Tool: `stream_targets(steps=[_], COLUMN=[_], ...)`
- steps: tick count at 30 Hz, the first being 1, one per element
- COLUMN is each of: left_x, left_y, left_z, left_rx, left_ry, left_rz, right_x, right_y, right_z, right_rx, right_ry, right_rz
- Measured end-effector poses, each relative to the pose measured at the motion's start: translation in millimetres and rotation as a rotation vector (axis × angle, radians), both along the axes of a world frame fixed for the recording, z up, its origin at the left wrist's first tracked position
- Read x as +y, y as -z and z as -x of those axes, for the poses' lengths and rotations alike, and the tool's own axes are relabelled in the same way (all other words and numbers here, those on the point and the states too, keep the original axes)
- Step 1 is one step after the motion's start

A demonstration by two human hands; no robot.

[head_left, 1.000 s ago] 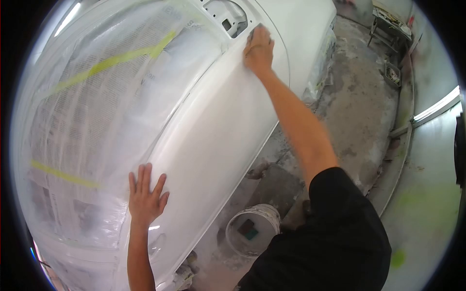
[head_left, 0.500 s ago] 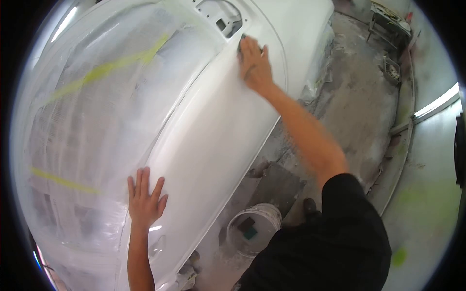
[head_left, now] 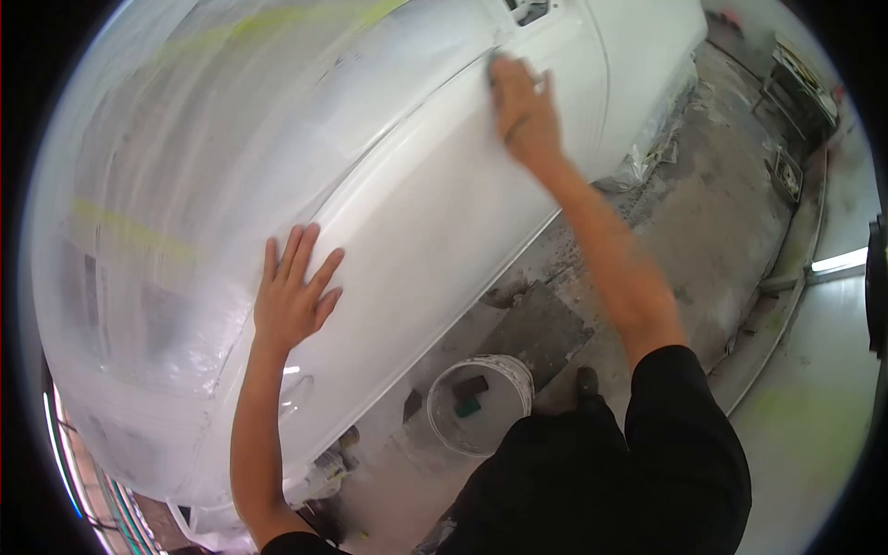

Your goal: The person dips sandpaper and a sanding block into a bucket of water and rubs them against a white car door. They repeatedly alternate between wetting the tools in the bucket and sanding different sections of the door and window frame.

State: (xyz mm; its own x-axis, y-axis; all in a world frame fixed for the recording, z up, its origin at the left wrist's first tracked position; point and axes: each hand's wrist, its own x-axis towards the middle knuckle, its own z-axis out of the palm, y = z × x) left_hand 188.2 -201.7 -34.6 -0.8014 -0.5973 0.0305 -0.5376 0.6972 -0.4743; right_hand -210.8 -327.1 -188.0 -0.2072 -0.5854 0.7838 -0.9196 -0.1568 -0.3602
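A white car panel (head_left: 416,213) stretches diagonally across the view, beside a plastic-covered window area (head_left: 176,166) with yellow-green tape showing through. My left hand (head_left: 289,301) lies flat on the panel near the edge of the covering, fingers spread and nothing in it. Farther up the panel, my right hand (head_left: 529,116) presses down with a small dark sanding pad (head_left: 495,63) under its fingers. That pad is mostly hidden and blurred by motion. Just beyond the right hand is an opening (head_left: 529,9) in the white body.
Below the panel a white bucket (head_left: 442,435) stands on the dusty floor (head_left: 684,222), with a dark and a green block inside. A shoe (head_left: 586,381) is beside it. At the far right are a small stand (head_left: 797,79), a tray (head_left: 786,176) and the wall.
The camera view has shifted, so the car and bucket sit differently in frame. My left hand lies farther up along the panel; my right hand, still on the pad, is now blurred.
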Motion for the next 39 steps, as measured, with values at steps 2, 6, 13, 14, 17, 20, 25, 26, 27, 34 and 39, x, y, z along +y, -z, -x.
stream_targets(steps=[2,6,13,14,17,20,25,26,27,34,39], left_x=[-2.4,-0.4,0.0,-0.1,-10.4,-7.0,19.3,31.1,50.7,210.4,224.3], left_y=[-1.0,-1.5,0.2,0.1,2.6,2.8,34.1,49.1,68.1,167.2,194.8], left_z=[1.6,1.6,-3.4,-2.8,-11.6,-7.9,0.3,6.6,12.7,68.5,72.9], left_rx=[0.002,0.01,0.025,0.021,0.03,-0.003,0.186,0.259,0.463,0.668,0.684], left_ry=[0.009,0.015,0.016,0.016,0.054,0.09,-0.024,-0.085,-0.07,-0.05,0.107], left_rz=[0.014,0.041,0.028,0.029,0.059,0.155,0.161,0.163,0.072,-1.096,-0.638], right_x=[9.7,87.0,47.5,45.9,78.9,149.4,272.7,299.3,331.3,457.3,452.4], right_y=[-21.1,-16.7,-13.9,-14.4,-20.6,-32.6,52.8,85.4,117.3,210.8,229.9], right_z=[-7.7,-152.8,-34.7,-47.1,-117.1,-145.0,-163.6,-163.7,-163.0,-157.5,-201.5], right_rx=[-0.008,-0.017,0.153,0.068,-0.065,-0.037,-0.718,-0.882,-1.184,-1.208,-0.619], right_ry=[-0.008,-0.22,-0.136,-0.128,-0.271,-0.668,-0.962,-0.925,-0.883,-0.808,-0.998], right_rz=[0.001,0.058,-0.036,0.062,0.15,-0.008,-0.847,-1.083,-1.138,-1.461,-1.638])
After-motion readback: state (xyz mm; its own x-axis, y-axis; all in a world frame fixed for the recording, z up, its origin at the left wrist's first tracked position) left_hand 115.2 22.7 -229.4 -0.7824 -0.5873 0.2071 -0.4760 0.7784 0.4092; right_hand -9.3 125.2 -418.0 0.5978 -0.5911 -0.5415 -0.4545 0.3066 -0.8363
